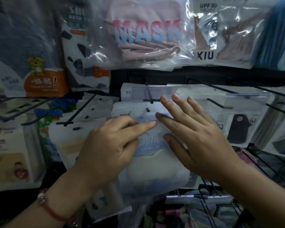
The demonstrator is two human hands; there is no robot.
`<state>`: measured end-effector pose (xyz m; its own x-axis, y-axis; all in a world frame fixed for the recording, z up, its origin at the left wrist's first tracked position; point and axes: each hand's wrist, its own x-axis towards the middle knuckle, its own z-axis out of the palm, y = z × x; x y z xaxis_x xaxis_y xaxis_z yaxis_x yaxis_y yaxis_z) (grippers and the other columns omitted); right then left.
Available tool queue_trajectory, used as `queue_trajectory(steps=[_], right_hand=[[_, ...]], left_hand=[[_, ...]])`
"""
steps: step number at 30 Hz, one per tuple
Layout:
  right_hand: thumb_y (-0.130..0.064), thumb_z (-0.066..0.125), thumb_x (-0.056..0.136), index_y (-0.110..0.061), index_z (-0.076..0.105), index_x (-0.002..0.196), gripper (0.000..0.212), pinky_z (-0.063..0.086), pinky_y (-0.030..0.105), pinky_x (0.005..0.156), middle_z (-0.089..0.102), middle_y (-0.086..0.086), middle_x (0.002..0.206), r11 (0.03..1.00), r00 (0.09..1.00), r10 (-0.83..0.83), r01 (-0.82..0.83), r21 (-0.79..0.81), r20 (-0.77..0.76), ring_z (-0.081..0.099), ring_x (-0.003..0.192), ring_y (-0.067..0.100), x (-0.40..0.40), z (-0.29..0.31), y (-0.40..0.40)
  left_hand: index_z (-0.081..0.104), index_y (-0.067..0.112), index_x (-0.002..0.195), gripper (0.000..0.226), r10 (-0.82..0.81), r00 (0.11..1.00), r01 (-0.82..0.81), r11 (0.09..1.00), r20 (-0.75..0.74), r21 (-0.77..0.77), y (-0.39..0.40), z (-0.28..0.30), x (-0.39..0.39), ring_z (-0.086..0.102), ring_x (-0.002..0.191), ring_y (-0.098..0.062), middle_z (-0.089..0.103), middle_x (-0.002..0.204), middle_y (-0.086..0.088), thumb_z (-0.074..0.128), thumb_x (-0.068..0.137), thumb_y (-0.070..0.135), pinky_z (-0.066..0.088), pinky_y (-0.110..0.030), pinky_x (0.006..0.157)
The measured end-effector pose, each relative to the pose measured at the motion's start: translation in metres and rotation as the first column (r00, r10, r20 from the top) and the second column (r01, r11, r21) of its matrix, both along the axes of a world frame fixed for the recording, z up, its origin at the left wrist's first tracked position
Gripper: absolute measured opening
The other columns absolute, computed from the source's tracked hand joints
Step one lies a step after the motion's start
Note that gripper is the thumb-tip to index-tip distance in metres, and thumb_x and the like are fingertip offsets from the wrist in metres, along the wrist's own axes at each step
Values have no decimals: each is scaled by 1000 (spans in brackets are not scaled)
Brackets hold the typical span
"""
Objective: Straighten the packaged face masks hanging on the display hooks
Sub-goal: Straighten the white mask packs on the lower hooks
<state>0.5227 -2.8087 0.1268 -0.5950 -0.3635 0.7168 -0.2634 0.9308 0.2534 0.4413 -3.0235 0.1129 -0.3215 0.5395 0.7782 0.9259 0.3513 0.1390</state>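
White-blue mask pack point(152, 163) front of stack on centre hook point(147, 109), mid display. Left hand point(111, 145): forefinger straight, pressing pack face, other fingers curled, nothing grasped. Right hand point(194, 135): fingers straight, flat on pack, no clasp. Risks: hard push could tear hang hole or slip pack off hook tip; elbows could knock neighbours. Count: 2 hands, 1 pack handled, 1 pink MASK pack point(145, 33) above, 1 black-mask pack point(238, 127) to the right.

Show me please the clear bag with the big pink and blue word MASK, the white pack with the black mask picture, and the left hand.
Clear bag with pink-blue MASK print point(146, 32), head view, on the printed letters.
White pack with black mask picture point(237, 129), head view, on the black picture.
Left hand point(110, 145), head view, on its back.
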Motion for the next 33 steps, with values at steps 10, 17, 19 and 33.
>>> queue_trajectory(steps=[10,17,19,33], right_hand=[[-18,59,92,-8,51,141,50,15,43,122,29,9,157,1000,1000,13,-13,-14,-20,20,149,26,-5,-6,-2],[-15,61,90,-8,50,141,52,14,42,122,27,9,157,999,999,29,-29,-31,-21,17,149,26,-7,-10,-2],[-15,61,89,-8,50,141,53,14,43,122,27,9,157,999,999,30,-31,-29,-22,16,150,26,-8,-11,-2],[-25,53,95,-15,44,146,53,11,42,122,27,5,159,973,988,59,-26,-229,142,17,150,23,13,-47,10]], left_hand=[[64,25,131,49,94,995,-97,994,43,57,16,-1,-27,63,86,-19,65,98,3,50,89,7,55,-39,69],[61,22,136,47,201,980,-201,979,6,-22,24,-6,-36,55,82,-20,58,90,1,52,91,11,52,-42,66],[62,20,134,47,264,963,-267,962,-60,-47,26,-6,-38,53,81,-22,58,87,-1,53,89,10,51,-42,66],[56,14,141,54,371,928,-372,927,-28,-55,45,-75,18,33,142,-40,42,149,-19,62,88,24,32,-58,113]])
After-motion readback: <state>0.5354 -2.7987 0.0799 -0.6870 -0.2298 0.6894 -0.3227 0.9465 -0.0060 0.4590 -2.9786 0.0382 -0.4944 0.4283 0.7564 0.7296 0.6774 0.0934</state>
